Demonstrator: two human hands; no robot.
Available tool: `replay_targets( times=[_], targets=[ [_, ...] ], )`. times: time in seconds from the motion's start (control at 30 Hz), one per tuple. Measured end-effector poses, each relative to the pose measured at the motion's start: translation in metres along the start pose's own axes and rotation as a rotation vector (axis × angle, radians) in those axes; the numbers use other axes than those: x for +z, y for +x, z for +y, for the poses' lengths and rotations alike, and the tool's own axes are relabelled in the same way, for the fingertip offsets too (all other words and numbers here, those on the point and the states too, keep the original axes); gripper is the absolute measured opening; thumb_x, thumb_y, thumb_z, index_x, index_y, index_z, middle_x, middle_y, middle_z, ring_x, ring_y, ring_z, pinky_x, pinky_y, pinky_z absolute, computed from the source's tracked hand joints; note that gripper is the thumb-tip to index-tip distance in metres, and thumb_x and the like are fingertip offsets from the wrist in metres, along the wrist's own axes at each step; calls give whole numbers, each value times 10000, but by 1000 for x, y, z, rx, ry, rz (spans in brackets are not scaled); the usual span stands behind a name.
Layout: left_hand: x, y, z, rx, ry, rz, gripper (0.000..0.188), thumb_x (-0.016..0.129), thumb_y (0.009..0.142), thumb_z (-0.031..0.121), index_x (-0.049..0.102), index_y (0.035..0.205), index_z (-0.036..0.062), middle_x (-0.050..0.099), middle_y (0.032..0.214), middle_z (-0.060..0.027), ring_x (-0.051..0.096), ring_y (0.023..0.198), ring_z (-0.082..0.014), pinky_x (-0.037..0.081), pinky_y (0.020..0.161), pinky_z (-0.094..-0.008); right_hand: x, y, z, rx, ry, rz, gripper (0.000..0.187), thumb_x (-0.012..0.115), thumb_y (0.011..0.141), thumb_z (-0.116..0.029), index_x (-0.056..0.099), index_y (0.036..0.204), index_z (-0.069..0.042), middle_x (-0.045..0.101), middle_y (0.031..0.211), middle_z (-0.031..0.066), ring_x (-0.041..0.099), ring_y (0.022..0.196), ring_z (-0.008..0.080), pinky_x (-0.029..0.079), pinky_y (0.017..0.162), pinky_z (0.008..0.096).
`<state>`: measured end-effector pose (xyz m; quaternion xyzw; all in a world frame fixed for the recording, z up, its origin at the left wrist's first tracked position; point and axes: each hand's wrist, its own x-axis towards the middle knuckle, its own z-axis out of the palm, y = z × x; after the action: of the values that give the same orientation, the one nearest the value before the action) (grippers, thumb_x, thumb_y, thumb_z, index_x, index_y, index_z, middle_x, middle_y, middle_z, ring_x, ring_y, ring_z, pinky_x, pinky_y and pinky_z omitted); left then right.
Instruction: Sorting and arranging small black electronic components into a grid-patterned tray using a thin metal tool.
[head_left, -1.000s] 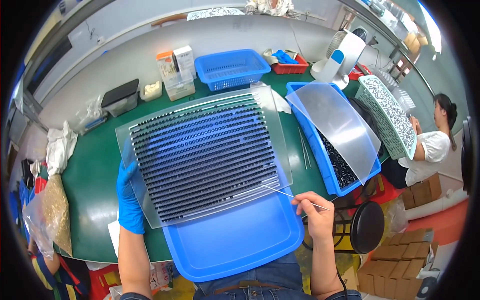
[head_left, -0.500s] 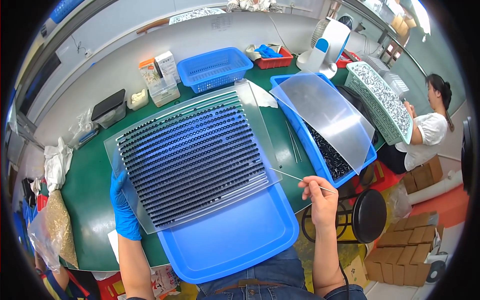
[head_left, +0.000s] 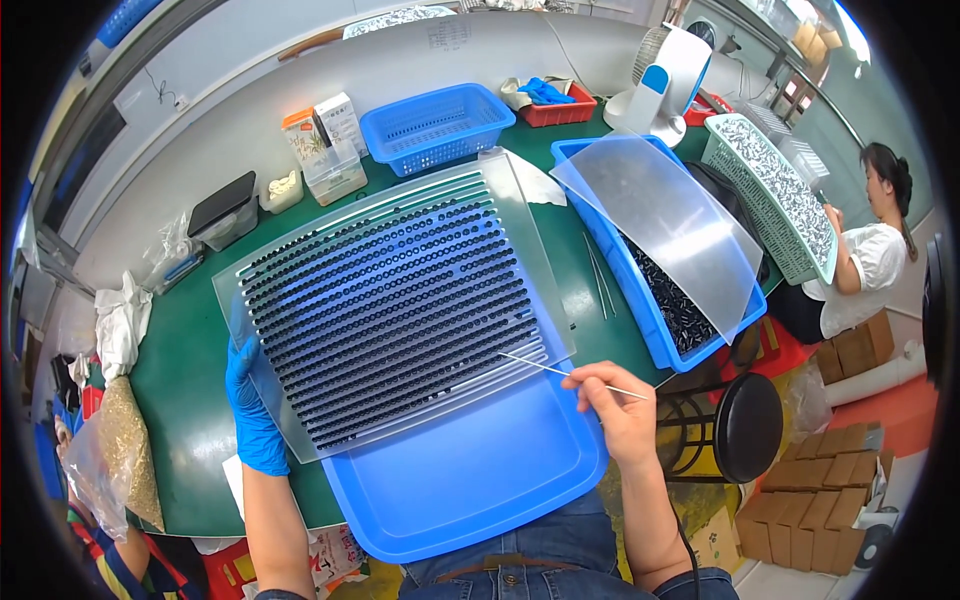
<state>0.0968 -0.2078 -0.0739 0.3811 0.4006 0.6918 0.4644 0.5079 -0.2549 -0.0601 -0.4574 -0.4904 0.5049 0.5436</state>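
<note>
My left hand (head_left: 254, 415), in a blue glove, grips the left edge of a clear slotted plate (head_left: 400, 425); its fingers are partly hidden beneath. Rows of small black round parts (head_left: 390, 300) fill most of the slots, while the slots nearest me are largely bare. The plate lies tilted over a blue tray (head_left: 470, 500). Bare, my right hand (head_left: 615, 405) pinches a thin metal rod (head_left: 560, 371), whose tip reaches the lower right rows of black parts.
On the right, a blue bin (head_left: 660, 290) of black parts sits under a clear sheet (head_left: 665, 220). Thin rods (head_left: 600, 278) lie beside it. Behind are a blue basket (head_left: 437, 128), a red basket (head_left: 558, 106) and a fan (head_left: 665, 85). A person (head_left: 865, 240) sits at right.
My right hand has moved left and slightly down, carrying the rod tip from the plate's right edge onto the lower rows. My left hand keeps its hold on the plate.
</note>
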Motion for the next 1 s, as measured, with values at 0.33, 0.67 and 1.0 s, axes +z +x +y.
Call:
replay_targets(
  times=[0.33,0.67,1.0],
  targets=[
    [-3,0,0,-10,-23,-23,818,637,799,230,305,1520,30,387,1525,-156,368,1410,-301,257,1189,-430,-9,1,5,-41,3,68,180,590,967,-103,675,1012,50,701,894,121,569,699,99,474,652,232],
    [0,1,1,-33,-96,-88,769,640,837,192,314,1511,20,417,1499,-165,418,1375,-305,312,1166,-433,46,-23,-4,-323,-395,-297,159,656,862,-8,703,1013,5,711,984,124,632,774,249,503,702,317],
    [6,0,5,-39,-131,-95,798,667,816,192,314,1513,29,428,1494,-151,421,1373,-290,310,1167,-428,74,-24,-4,-423,-429,-386,175,627,880,-11,706,1035,10,722,1008,125,649,806,234,500,714,320]
  ],
)
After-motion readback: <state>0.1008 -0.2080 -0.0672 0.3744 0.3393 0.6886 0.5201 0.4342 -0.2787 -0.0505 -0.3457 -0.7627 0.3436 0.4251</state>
